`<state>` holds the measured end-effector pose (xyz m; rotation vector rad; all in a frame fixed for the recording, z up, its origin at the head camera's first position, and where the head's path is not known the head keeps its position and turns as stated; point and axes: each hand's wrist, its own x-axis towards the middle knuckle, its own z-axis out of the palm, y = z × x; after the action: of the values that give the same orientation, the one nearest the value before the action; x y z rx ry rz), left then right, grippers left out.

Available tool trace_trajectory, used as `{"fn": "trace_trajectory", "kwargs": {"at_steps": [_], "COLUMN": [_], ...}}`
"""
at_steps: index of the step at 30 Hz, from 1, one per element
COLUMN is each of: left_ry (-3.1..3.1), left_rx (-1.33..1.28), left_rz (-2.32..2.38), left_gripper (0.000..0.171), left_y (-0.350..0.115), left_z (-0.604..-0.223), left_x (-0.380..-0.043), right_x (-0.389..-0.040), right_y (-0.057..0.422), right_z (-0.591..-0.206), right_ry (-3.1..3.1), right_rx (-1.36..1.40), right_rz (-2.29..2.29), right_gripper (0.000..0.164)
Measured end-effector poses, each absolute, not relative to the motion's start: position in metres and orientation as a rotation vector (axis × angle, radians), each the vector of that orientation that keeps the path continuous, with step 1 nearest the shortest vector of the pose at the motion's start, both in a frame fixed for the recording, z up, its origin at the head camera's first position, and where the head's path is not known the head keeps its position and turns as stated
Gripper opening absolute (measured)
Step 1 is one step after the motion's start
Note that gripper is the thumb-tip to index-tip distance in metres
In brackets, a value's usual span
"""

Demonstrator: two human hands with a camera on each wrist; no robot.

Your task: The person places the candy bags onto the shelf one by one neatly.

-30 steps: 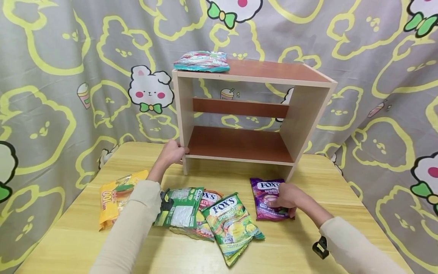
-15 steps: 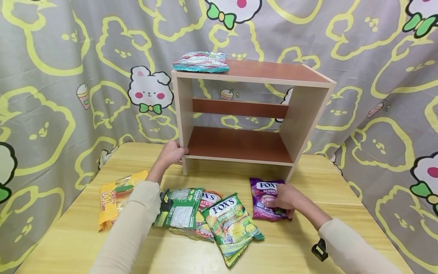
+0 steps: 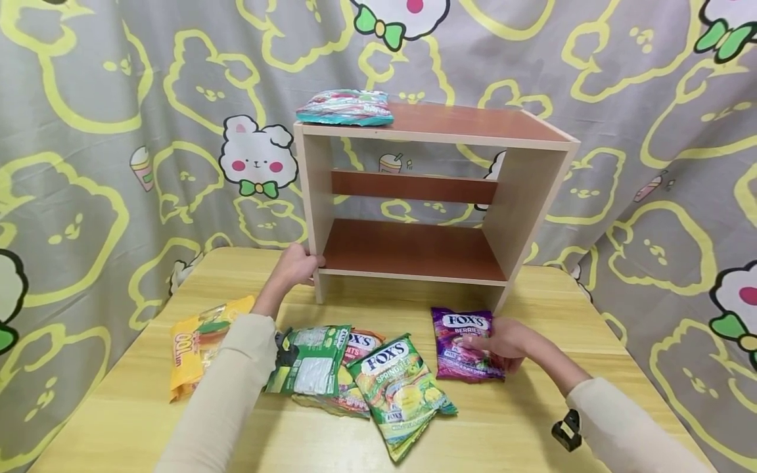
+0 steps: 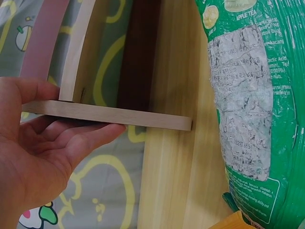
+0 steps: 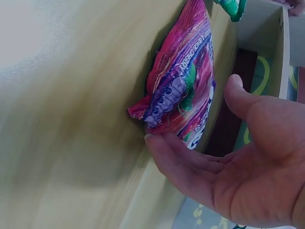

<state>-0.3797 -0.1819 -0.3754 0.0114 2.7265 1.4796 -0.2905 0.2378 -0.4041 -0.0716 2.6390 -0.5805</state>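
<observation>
My left hand (image 3: 296, 264) grips the left side panel of a small wooden shelf (image 3: 414, 253). In the left wrist view, the thumb of that hand (image 4: 43, 148) lies on one face of the panel and the fingers on the other. At the shelf's front right leg, a purple candy bag (image 3: 464, 345) lies on the table. My right hand (image 3: 514, 341) is at its right edge. Seen from the right wrist, the fingers of this hand (image 5: 238, 157) touch the end of the bag (image 5: 183, 90), while the thumb stands apart from it.
Left of the purple bag lie a green candy bag (image 3: 402, 394), a red-orange bag (image 3: 355, 394) partly covered, and another green bag (image 3: 313, 361) back side up. A yellow bag (image 3: 188, 355) sits farther left. On the shelf's top rests a teal candy bag (image 3: 349, 108).
My right hand has shifted a little to the right, uncovering more of the purple bag's front. The left hand keeps its hold on the shelf panel, and the bags lie as before.
</observation>
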Motion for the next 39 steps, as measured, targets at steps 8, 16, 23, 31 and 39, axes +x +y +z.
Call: {"fn": "trace_trajectory", "kwargs": {"at_steps": [8,16,23,31,39], "left_ry": [2.737,2.722,2.721,2.739,2.733], "left_rx": [0.003,0.008,0.005,0.017,0.018], "left_rz": [1.473,1.491,1.492,1.468,1.459], "left_gripper": [0.038,0.039,0.039,0.036,0.038], "left_y": [-0.184,-0.184,-0.183,-0.183,-0.182], "left_z": [-0.376,-0.378,-0.378,-0.377,-0.375], "left_x": [-0.377,-0.378,-0.378,-0.378,-0.378], "right_x": [-0.293,-0.297,-0.3,-0.302,-0.301], "right_y": [0.243,0.248,0.247,0.247,0.242], "right_z": [-0.412,-0.422,-0.424,-0.427,-0.426], "right_ry": [2.614,2.69,2.734,2.734,2.76], "right_rx": [0.003,-0.037,-0.098,-0.103,-0.129], "right_rz": [-0.704,-0.639,-0.544,-0.62,-0.758], "right_gripper": [0.07,0.083,0.095,0.091,0.082]}}
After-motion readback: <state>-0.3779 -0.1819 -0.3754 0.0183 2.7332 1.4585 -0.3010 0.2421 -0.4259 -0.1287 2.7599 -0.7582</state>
